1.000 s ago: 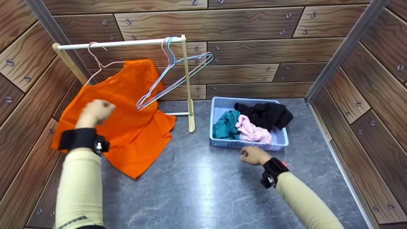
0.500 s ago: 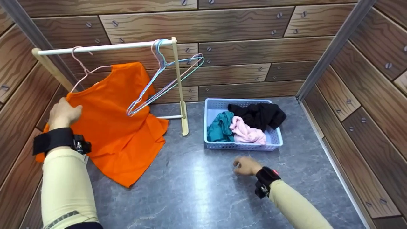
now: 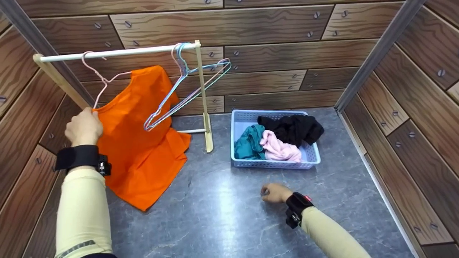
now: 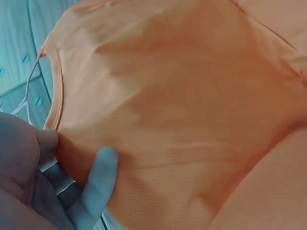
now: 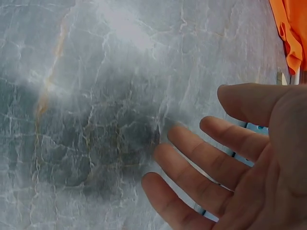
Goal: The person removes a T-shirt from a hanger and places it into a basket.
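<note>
An orange shirt (image 3: 140, 143) hangs from a pink hanger (image 3: 104, 81) at the left of the rack, its lower part spread down over the floor. My left hand (image 3: 84, 126) pinches the shirt's left shoulder beside the neckline, right at the end of the hanger. Up close in the left wrist view, the thumb and fingers of the left hand (image 4: 29, 163) meet at the neckline edge, one finger lying against the cloth. Over the floor in front of the basket, my right hand (image 3: 277, 192) hovers with loosely bent fingers and holds nothing.
The rack has a white rail (image 3: 118, 52) and wooden posts. Several pink and blue hangers (image 3: 172, 95) hang at its right end. A blue basket (image 3: 238, 163) holds teal (image 3: 250, 143), pink (image 3: 281, 148) and black clothes (image 3: 296, 130). Wood-patterned walls enclose the grey floor (image 3: 200, 215).
My left hand has gone to the shirt's left shoulder, taken hold of it and shifted it slightly right, tilting the hanger. My right hand has drawn back from the basket toward me.
</note>
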Tool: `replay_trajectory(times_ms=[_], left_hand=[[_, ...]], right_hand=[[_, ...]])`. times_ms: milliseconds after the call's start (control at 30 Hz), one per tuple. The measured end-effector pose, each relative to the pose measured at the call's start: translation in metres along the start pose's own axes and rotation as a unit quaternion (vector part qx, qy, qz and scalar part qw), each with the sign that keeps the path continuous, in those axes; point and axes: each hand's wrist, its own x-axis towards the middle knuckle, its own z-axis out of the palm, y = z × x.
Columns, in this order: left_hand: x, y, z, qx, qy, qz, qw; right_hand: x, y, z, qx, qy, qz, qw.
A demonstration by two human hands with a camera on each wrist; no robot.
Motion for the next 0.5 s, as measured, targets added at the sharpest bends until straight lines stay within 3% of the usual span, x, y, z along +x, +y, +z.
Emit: replay_trajectory(times_ms=[267, 500], left_hand=[[-0.006, 0.004, 0.0, -0.025, 0.052, 0.023, 0.9981], [-0.015, 0.007, -0.023, -0.018, 0.123, 0.044, 0.9913]], right_hand=[[-0.001, -0.002, 0.002, 0.008, -0.009, -0.007, 1.0], [-0.002, -0.002, 0.002, 0.002, -0.004, -0.023, 1.0]])
